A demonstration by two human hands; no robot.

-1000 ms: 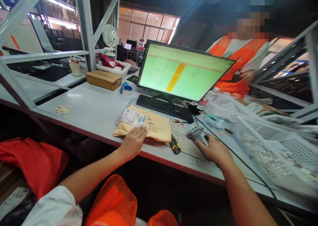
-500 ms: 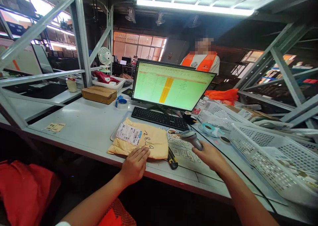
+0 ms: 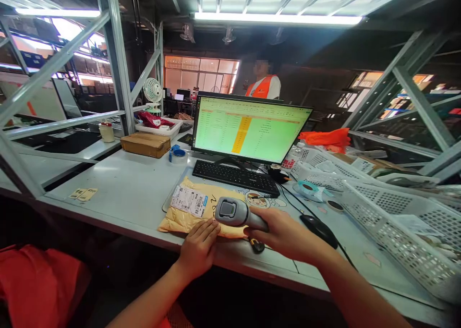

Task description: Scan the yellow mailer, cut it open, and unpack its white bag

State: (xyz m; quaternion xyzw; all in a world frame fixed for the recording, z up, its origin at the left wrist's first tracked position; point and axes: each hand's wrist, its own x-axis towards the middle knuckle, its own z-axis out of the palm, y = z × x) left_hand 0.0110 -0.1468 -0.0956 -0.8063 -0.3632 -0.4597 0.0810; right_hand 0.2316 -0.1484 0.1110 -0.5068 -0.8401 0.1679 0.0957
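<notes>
A yellow padded mailer [image 3: 176, 221] with a white shipping label [image 3: 188, 200] and handwritten marks lies near the desk's front edge. My left hand [image 3: 199, 246] rests flat on its lower edge, fingers stretched out. Gripped by its handle in my right hand [image 3: 275, 227] is a grey barcode scanner [image 3: 230, 210], held over the right part of the mailer and hiding some of the writing. Below the scanner, a black and yellow utility knife [image 3: 257, 245] shows only its end, next to the mailer.
Behind the mailer stand a black keyboard [image 3: 235, 176] and a lit monitor [image 3: 248, 128]. A black mouse [image 3: 319, 229] lies right of my right hand. White perforated baskets [image 3: 392, 236] line the right side. A cardboard box [image 3: 145, 145] and blue tape [image 3: 178, 155] sit back left. A person in an orange vest [image 3: 264, 87] stands beyond.
My right hand has brought the scanner left, over the mailer, turning it; the mouse is now uncovered. My left hand stays on the mailer. The person behind the monitor has moved left.
</notes>
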